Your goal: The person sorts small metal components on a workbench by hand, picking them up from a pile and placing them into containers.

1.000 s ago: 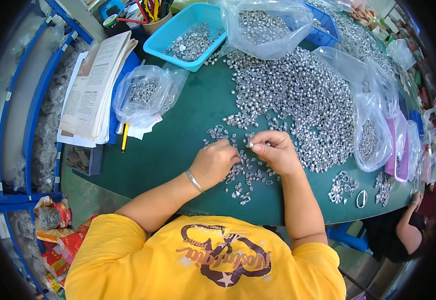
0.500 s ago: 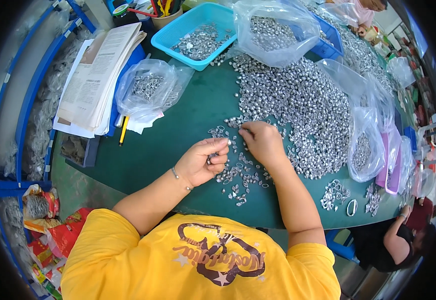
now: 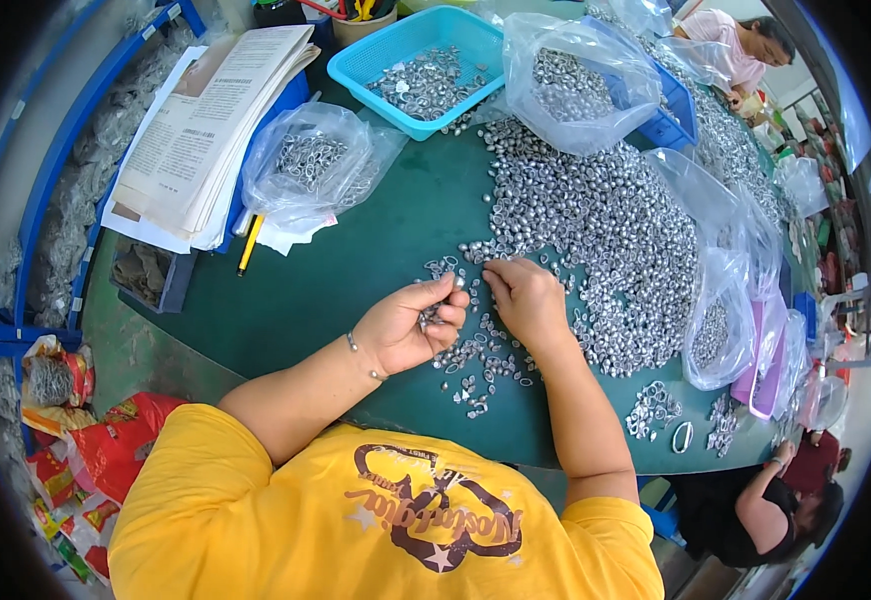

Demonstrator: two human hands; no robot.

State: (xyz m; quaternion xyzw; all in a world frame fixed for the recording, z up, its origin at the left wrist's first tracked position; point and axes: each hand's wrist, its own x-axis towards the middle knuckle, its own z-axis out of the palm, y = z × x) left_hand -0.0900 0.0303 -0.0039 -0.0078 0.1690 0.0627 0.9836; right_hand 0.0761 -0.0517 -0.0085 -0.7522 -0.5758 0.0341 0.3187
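My left hand (image 3: 411, 325) is curled palm up over the table, with several small silver metal pieces (image 3: 430, 314) in its fingers and one at the thumb tip. Just to its right, my right hand (image 3: 529, 300) points down at the near left edge of a big heap of shiny silver metal pieces (image 3: 596, 215). Its fingers are pressed together, and whatever is between them is hidden. Loose open-ring metal pieces (image 3: 486, 362) lie scattered on the green table below and between both hands.
A light-blue basket (image 3: 361, 92) of metal pieces stands at the back, beside a clear bag (image 3: 584, 125). Left of it lie a bag of rings (image 3: 311, 155), stacked papers (image 3: 201, 125) and a yellow pen (image 3: 250, 245). Small piles (image 3: 653, 408) sit at right. Two people (image 3: 731, 45) are nearby.
The view has shifted slightly, so the table things sit a little lower. My left hand's fingers now show more metal pieces. My right hand stays at the heap's edge.
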